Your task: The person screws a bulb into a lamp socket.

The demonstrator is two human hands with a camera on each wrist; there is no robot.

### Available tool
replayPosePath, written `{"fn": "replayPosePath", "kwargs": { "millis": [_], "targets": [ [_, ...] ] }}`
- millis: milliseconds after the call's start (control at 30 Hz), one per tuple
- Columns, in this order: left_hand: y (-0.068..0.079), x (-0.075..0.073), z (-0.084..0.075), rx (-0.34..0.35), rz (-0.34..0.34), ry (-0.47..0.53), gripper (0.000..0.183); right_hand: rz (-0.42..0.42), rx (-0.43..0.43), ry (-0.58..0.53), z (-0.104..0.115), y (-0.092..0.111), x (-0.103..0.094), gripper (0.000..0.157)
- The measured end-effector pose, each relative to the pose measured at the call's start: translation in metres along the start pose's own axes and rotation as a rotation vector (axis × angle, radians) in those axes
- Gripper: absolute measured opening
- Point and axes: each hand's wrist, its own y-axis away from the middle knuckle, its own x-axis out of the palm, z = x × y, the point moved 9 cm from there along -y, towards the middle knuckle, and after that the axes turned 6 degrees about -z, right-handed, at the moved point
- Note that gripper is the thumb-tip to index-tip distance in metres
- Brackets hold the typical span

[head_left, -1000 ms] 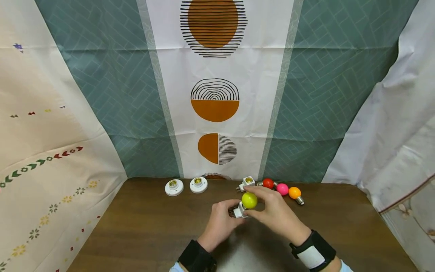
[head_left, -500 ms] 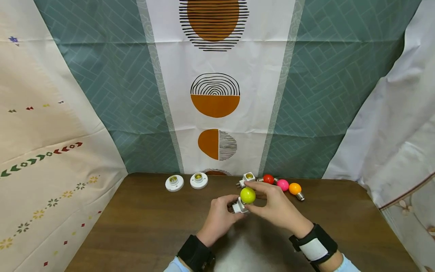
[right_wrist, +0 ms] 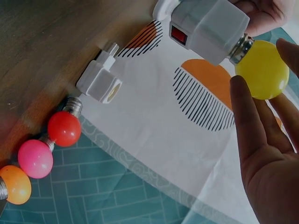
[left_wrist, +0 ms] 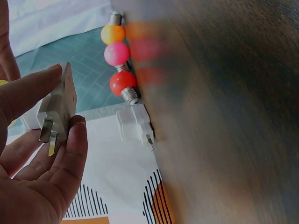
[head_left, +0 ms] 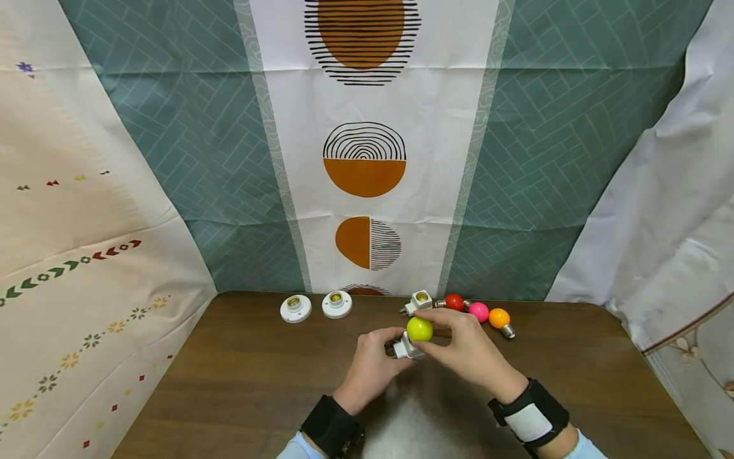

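Note:
My left hand grips a white plug-in lamp socket by its sides, above the table. In the left wrist view two flat metal prongs stick out of that socket. A yellow-green round bulb sits at the socket's mouth. The fingertips and thumb of my right hand hold its globe. From the right wrist, part of the bulb's threaded metal base shows between globe and socket; its end is hidden inside. The socket body carries a red switch.
A second white plug-in socket lies at the table's back edge. Right of it lie a red bulb, a pink bulb and an orange bulb. Two round white lamp holders stand back left. Patterned cloth hangs behind.
The head view has tilted slightly, so the scene sits a little higher. Both hands keep their hold on socket and bulb; the right thumb has shifted slightly up toward the globe.

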Motion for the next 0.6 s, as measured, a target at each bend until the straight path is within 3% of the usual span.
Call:
{"fn": "replayPosePath", "kwargs": {
  "millis": [167, 367, 600],
  "targets": [
    [0.0, -0.0012, -0.0004, 0.006, -0.007, -0.016, 0.046, -0.033, 0.021, -0.014, -0.0011, 0.0011, -0.0007, 0.049],
    [0.0003, -0.0008, -0.0001, -0.005, 0.002, -0.017, 0.044, -0.052, 0.046, 0.077, -0.0033, 0.0024, -0.0027, 0.06],
    [-0.0004, 0.0003, -0.0014, 0.008, 0.002, -0.016, 0.044, 0.029, 0.038, 0.044, -0.0028, 0.0031, 0.0025, 0.065]
  ]
}}
